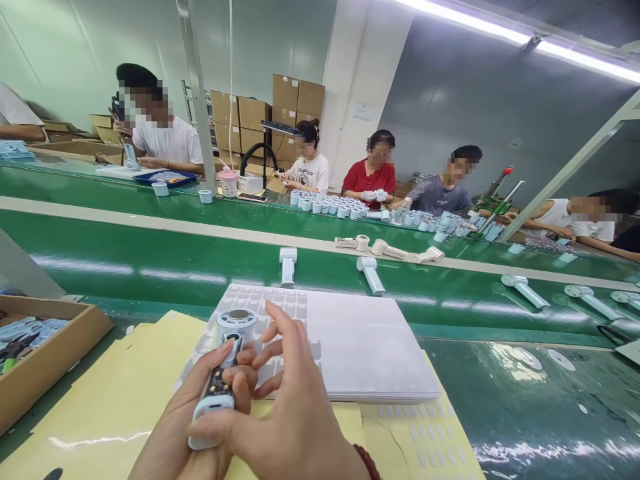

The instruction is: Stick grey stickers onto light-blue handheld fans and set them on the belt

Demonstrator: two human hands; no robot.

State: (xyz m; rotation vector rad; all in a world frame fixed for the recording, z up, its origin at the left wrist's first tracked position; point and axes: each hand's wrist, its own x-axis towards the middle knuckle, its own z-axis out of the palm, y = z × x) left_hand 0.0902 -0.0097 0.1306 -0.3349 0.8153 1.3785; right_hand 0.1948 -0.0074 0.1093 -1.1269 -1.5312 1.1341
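A light blue handheld fan point(237, 327) with a round head lies tilted in my left hand point(193, 400). My left fingers wrap around its handle, and the thumb rests on the button area below the head. Part of the handle lacks its cover, so a dark circuit board point(217, 381) shows. My right hand point(295, 393) meets the fan from the right: its thumb presses across the handle's bottom end, and its fingers curve beside the handle, the index finger raised. Beneath the hands lies a stack of white sheets point(370, 347) with grey printed shapes on the left.
Yellow sheets point(120, 393) spread under the stack. At left stands a cardboard box point(65, 353) of blue parts. Several fans, among them a blue fan point(370, 275), lie on the green conveyor belt point(330, 270). Across it, several people sit by many round blue parts point(325, 204).
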